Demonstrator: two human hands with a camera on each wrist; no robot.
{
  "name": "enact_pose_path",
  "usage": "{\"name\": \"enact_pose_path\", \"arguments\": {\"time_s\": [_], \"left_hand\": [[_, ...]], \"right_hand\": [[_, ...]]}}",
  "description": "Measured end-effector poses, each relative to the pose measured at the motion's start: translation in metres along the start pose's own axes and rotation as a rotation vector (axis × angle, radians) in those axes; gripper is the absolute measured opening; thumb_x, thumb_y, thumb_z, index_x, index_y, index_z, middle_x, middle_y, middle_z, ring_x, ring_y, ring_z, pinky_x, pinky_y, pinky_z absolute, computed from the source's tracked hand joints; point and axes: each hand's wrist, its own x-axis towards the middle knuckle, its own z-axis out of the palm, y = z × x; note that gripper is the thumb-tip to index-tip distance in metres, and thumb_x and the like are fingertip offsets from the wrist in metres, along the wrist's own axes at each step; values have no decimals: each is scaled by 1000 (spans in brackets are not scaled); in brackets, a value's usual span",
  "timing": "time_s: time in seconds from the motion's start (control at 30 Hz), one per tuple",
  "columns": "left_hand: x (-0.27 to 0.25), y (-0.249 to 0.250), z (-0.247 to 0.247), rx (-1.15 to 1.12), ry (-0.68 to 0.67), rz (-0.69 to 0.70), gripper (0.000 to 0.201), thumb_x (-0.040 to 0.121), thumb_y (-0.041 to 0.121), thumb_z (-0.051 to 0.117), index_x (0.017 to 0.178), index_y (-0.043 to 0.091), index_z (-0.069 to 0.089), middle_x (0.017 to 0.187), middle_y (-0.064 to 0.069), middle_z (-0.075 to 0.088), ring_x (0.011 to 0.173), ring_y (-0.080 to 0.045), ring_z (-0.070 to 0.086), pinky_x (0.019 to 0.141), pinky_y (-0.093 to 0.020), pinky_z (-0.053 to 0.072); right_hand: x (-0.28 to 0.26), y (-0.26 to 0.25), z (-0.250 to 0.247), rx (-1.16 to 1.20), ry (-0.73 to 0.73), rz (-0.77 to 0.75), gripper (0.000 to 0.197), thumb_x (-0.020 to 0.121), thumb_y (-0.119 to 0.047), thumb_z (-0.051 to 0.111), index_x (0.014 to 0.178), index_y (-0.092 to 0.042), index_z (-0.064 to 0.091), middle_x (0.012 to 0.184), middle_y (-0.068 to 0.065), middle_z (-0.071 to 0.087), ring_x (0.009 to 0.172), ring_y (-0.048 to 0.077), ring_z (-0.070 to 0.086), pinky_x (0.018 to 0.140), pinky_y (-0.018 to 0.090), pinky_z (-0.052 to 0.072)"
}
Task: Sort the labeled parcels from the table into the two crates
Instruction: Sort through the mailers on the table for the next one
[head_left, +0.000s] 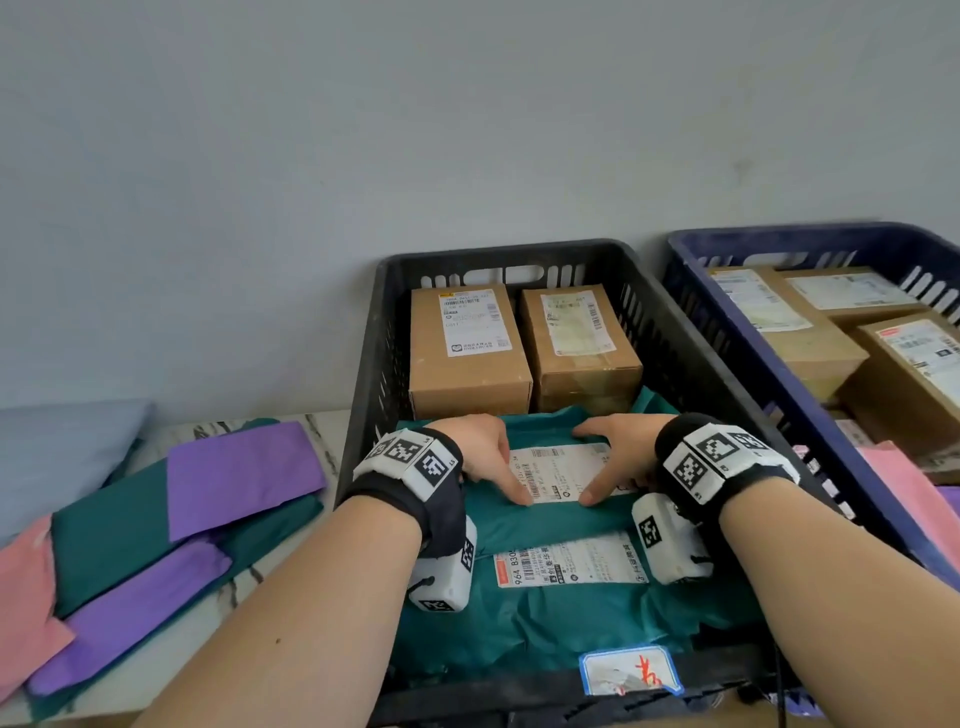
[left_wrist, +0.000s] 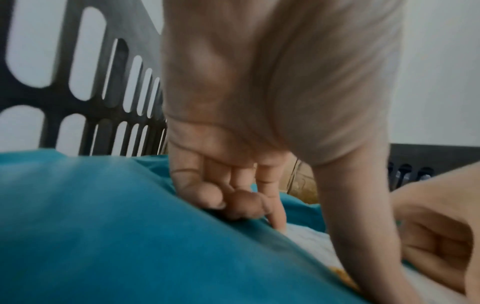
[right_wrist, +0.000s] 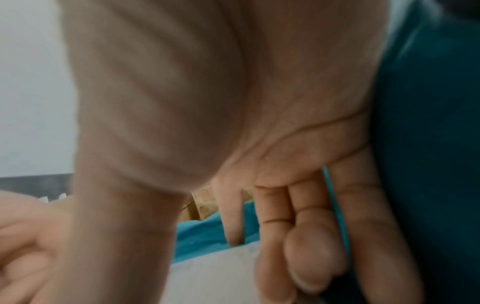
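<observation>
In the black crate (head_left: 498, 252), a teal mailer parcel (head_left: 550, 426) with a white label (head_left: 558, 470) lies on top of another labeled teal parcel (head_left: 571, 618). My left hand (head_left: 493, 462) and right hand (head_left: 608, 457) both rest on the upper parcel, thumbs at the label's near edge and fingers toward its far edge. The left wrist view shows my left hand (left_wrist: 233, 197) with fingertips pressing the teal parcel (left_wrist: 103, 226). In the right wrist view my right hand (right_wrist: 298, 236) touches the label (right_wrist: 213, 277). Neither hand closes round the parcel.
Two labeled cardboard boxes (head_left: 467, 353) (head_left: 576, 343) stand at the back of the black crate. At the right, the blue crate (head_left: 779, 231) holds more cardboard boxes and a pink mailer (head_left: 904, 483). On the table at left lie purple (head_left: 244, 473), teal (head_left: 109, 545) and pink (head_left: 26, 597) mailers.
</observation>
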Motion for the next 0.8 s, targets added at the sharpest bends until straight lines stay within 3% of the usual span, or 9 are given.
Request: {"name": "enact_pose_path", "arguments": {"time_s": [0.03, 0.1, 0.17, 0.27, 0.37, 0.47, 0.6, 0.73, 0.8], "left_hand": [[1, 0, 1, 26, -3, -4, 61, 74, 43, 80, 115, 4, 59, 90, -2, 55, 71, -13, 47, 53, -23, 35], [3, -2, 3, 69, 19, -5, 58, 72, 42, 82, 107, 3, 57, 95, -4, 52, 78, -17, 47, 57, -25, 34], [5, -5, 6, 99, 54, -2, 63, 68, 45, 84, 109, 9, 51, 103, -5, 53, 87, -19, 49, 68, -28, 39], [6, -10, 9, 98, 100, -12, 96, 64, 49, 84, 139, 12, 36, 135, -4, 49, 118, -23, 51, 93, -33, 44], [9, -13, 8, 110, 92, -20, 110, 63, 54, 83, 148, 12, 27, 148, -4, 40, 131, -23, 44, 105, -36, 40], [11, -14, 8, 115, 71, -40, 111, 64, 57, 81, 148, 11, 27, 149, -5, 39, 132, -23, 43, 107, -38, 39], [11, -13, 9, 113, 79, -45, 110, 64, 57, 81, 148, 10, 28, 149, -5, 39, 132, -24, 43, 107, -38, 39], [2, -9, 4, 105, 81, -30, 100, 68, 55, 80, 144, 8, 35, 144, -7, 45, 125, -24, 49, 102, -36, 44], [-6, -3, -7, 57, 125, -2, 78, 77, 48, 75, 135, 5, 47, 134, -11, 54, 108, -23, 57, 85, -30, 51]], "right_hand": [[1, -1, 1, 16, -11, 2, 104, 68, -42, 85, 151, -28, 24, 136, -1, 50, 99, 14, 57, 81, 25, 51], [4, -4, 3, 73, -24, 21, 109, 68, -37, 86, 153, -28, 17, 104, -6, 57, 77, 11, 56, 65, 23, 50], [6, -6, 4, 103, -26, 47, 113, 69, -33, 86, 154, -26, 11, 81, -8, 49, 65, 10, 53, 60, 22, 49], [6, -8, 4, 107, -23, 75, 116, 68, -34, 86, 154, -22, 9, 76, -8, 47, 63, 8, 50, 57, 21, 47], [9, -6, 5, 105, -24, 129, 110, 62, -41, 89, 149, -17, 26, 84, -4, 55, 69, 11, 55, 59, 23, 49], [11, -4, 6, 81, 1, 170, 108, 60, -48, 88, 145, -12, 32, 90, -2, 58, 77, 13, 57, 70, 27, 51], [10, -3, 5, 82, 20, 161, 95, 64, -48, 86, 137, -8, 41, 86, 0, 59, 74, 13, 57, 75, 29, 52], [2, -5, -1, 146, 75, 118, 82, 70, -42, 83, 133, -4, 47, 76, 4, 64, 63, 15, 58, 58, 26, 50], [-4, -9, -10, 219, 139, 69, 60, 78, -38, 78, 123, -2, 60, 68, 4, 63, 53, 14, 56, 49, 23, 47]]}}
